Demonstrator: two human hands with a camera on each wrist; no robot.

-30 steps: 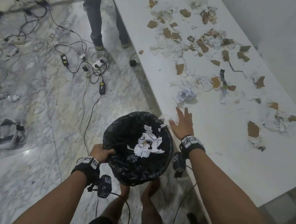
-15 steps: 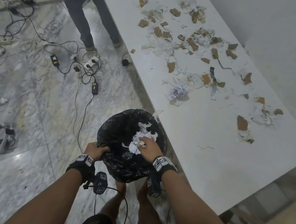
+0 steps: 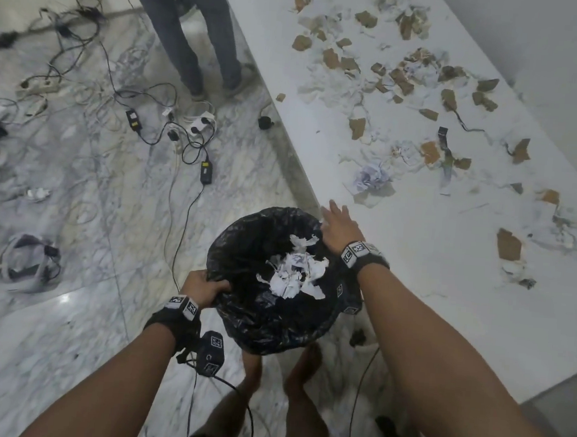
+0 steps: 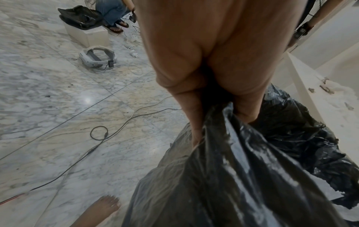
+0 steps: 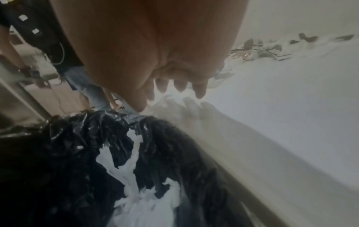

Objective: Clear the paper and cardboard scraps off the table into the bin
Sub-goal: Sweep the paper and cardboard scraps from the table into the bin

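A black-bagged bin (image 3: 240, 303) hangs beside the white table (image 3: 394, 294), with white paper scraps (image 3: 293, 273) inside it. My left hand (image 3: 203, 289) grips the near rim of the bin bag (image 4: 233, 153). My right hand (image 3: 338, 221) is empty, fingers straight, over the bin's far rim at the table edge; the right wrist view shows its fingertips (image 5: 180, 87) spread above the tabletop. A crumpled paper ball (image 3: 372, 178) lies just beyond that hand. Brown cardboard scraps (image 3: 509, 244) and torn paper (image 3: 330, 84) cover the far half of the table.
A person in grey trousers (image 3: 190, 41) stands by the table's far left corner. Cables and chargers (image 3: 170, 128) sprawl over the marble floor, with a white headset (image 3: 28, 261) at left. My bare feet (image 3: 300, 366) stand under the bin. A wall runs along the table's right side.
My right hand came out of the bin, where it had left paper, and rose back to the table edge, empty. The left hand kept its hold on the bag rim.
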